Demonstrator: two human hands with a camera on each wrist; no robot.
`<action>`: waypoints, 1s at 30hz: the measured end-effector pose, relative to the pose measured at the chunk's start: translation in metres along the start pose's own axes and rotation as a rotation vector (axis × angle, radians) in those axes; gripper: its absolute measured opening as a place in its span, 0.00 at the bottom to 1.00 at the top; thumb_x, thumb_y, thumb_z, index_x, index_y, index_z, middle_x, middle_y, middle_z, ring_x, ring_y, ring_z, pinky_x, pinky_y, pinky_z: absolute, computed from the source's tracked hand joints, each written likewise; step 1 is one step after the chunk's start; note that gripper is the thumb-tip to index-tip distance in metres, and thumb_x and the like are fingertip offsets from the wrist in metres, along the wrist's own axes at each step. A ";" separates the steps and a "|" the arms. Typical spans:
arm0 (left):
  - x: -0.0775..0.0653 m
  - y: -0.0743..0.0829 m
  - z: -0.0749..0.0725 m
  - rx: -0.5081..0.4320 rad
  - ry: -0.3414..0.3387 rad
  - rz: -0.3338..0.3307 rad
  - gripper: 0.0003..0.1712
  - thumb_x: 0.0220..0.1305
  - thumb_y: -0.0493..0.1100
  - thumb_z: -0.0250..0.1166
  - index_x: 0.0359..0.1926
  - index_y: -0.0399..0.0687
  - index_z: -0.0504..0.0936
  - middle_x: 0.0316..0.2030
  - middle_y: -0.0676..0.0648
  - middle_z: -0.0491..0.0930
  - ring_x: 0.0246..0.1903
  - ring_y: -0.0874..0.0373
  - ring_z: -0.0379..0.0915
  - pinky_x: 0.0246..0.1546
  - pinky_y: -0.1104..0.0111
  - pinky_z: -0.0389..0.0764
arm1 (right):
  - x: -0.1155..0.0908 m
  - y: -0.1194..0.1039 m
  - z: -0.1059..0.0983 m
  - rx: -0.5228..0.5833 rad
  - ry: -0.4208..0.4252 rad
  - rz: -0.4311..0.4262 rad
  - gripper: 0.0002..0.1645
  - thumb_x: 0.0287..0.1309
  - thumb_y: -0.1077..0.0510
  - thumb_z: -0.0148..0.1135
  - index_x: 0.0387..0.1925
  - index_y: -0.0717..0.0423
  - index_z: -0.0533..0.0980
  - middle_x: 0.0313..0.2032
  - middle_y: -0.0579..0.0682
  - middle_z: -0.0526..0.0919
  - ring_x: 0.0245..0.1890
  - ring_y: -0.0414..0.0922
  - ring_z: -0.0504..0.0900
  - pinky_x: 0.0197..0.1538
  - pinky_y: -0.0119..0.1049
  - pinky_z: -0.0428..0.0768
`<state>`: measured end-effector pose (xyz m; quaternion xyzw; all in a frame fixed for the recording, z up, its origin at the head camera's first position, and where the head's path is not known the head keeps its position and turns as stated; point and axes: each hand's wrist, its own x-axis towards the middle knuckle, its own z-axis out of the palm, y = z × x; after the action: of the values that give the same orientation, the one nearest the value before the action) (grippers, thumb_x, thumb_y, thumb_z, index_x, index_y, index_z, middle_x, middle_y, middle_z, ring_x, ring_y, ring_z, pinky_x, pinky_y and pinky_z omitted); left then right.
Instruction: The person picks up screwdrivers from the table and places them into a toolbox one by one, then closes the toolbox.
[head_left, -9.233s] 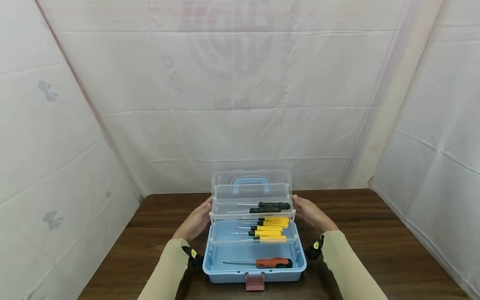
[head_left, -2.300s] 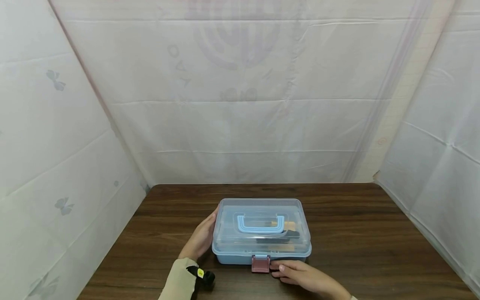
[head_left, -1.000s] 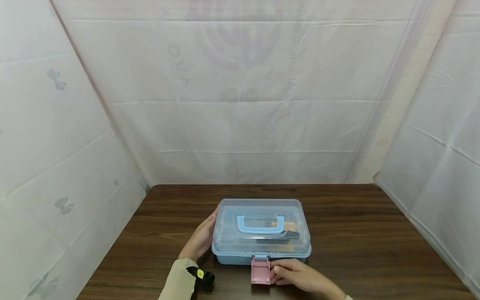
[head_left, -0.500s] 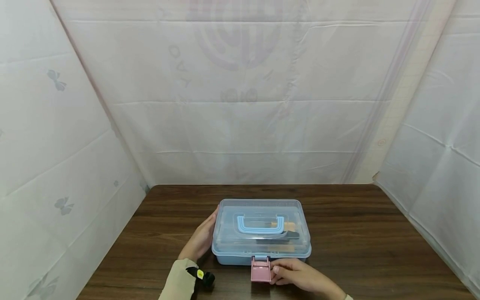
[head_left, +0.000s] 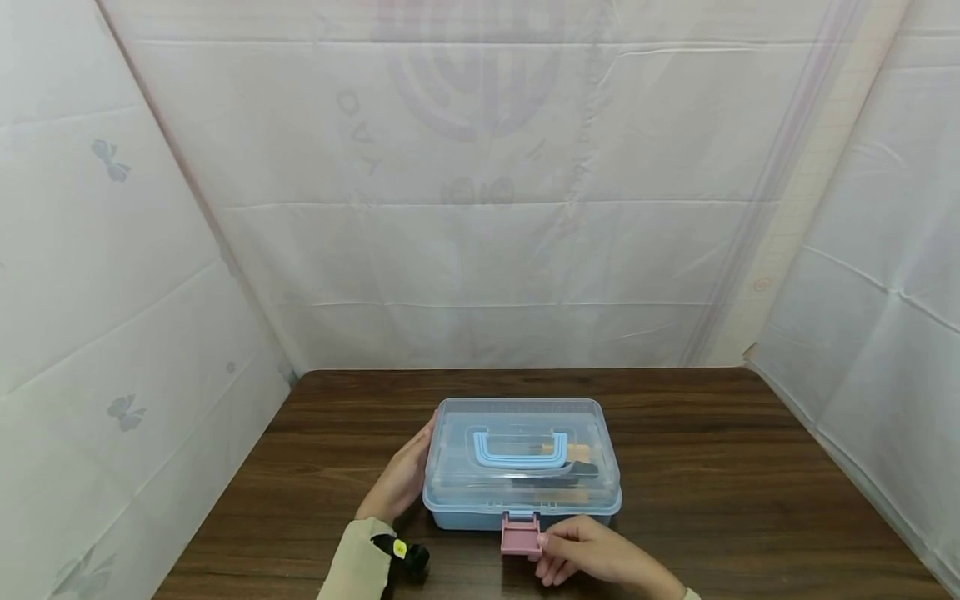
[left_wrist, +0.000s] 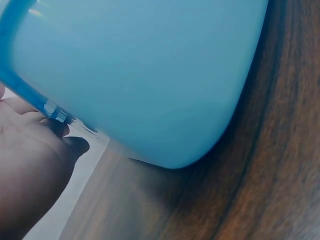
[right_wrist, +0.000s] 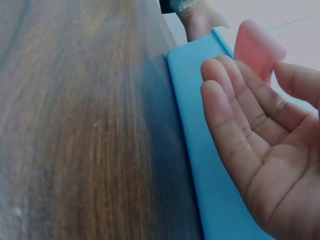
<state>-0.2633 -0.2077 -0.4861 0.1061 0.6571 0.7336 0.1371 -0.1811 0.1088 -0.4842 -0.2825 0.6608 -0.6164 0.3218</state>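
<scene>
A light-blue toolbox (head_left: 465, 492) with a clear lid lies closed on the table; its blue handle (head_left: 521, 462) is folded flat. Blurred yellow and black screwdriver handles (head_left: 581, 470) show through the lid. My left hand (head_left: 402, 477) rests along the box's left side, fingers stretched toward the back; the left wrist view shows the palm (left_wrist: 32, 165) beside the rim. At the front, my right hand (head_left: 592, 552) pinches the right edge of the pink latch (head_left: 521, 537) between thumb and index finger. The latch sticks outward, and the other right fingers are loosely bent below it.
The dark wooden table (head_left: 705, 467) extends around the box on all sides. White sheeting (head_left: 480, 275) hangs behind the table and along both sides. A black wrist camera (head_left: 415, 558) on my left wrist sits near the box's front-left corner.
The lid stood open over the screwdrivers earlier and is now closed. My right hand went from the box's right side to the latch, whose free end has risen slightly over the last second.
</scene>
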 end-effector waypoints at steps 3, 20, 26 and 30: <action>0.000 0.000 0.000 0.000 0.001 0.000 0.43 0.72 0.64 0.42 0.77 0.50 0.39 0.77 0.50 0.33 0.75 0.51 0.22 0.73 0.49 0.30 | 0.000 0.000 0.000 0.015 0.001 0.002 0.28 0.72 0.52 0.46 0.44 0.80 0.74 0.35 0.56 0.85 0.33 0.37 0.84 0.39 0.32 0.85; 0.001 -0.001 -0.002 0.010 -0.016 0.017 0.45 0.70 0.66 0.42 0.77 0.50 0.38 0.77 0.50 0.33 0.75 0.52 0.21 0.73 0.50 0.29 | 0.001 -0.009 -0.001 -0.018 0.002 -0.042 0.30 0.75 0.53 0.39 0.45 0.81 0.73 0.37 0.67 0.83 0.34 0.36 0.83 0.41 0.37 0.85; 0.001 -0.001 -0.001 0.008 -0.006 0.011 0.44 0.71 0.65 0.42 0.77 0.50 0.39 0.77 0.50 0.32 0.75 0.52 0.21 0.73 0.50 0.29 | 0.001 -0.010 -0.002 -0.015 0.002 -0.054 0.30 0.75 0.53 0.38 0.47 0.82 0.72 0.37 0.67 0.82 0.34 0.36 0.83 0.42 0.43 0.85; 0.000 0.000 -0.001 0.008 -0.003 0.009 0.43 0.72 0.64 0.41 0.77 0.50 0.39 0.77 0.50 0.33 0.75 0.52 0.21 0.73 0.50 0.29 | 0.002 -0.012 -0.002 -0.028 0.002 -0.072 0.29 0.75 0.54 0.39 0.48 0.81 0.72 0.37 0.67 0.83 0.34 0.36 0.84 0.42 0.48 0.84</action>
<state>-0.2640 -0.2085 -0.4866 0.1106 0.6593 0.7315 0.1343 -0.1842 0.1079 -0.4721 -0.3100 0.6592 -0.6184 0.2947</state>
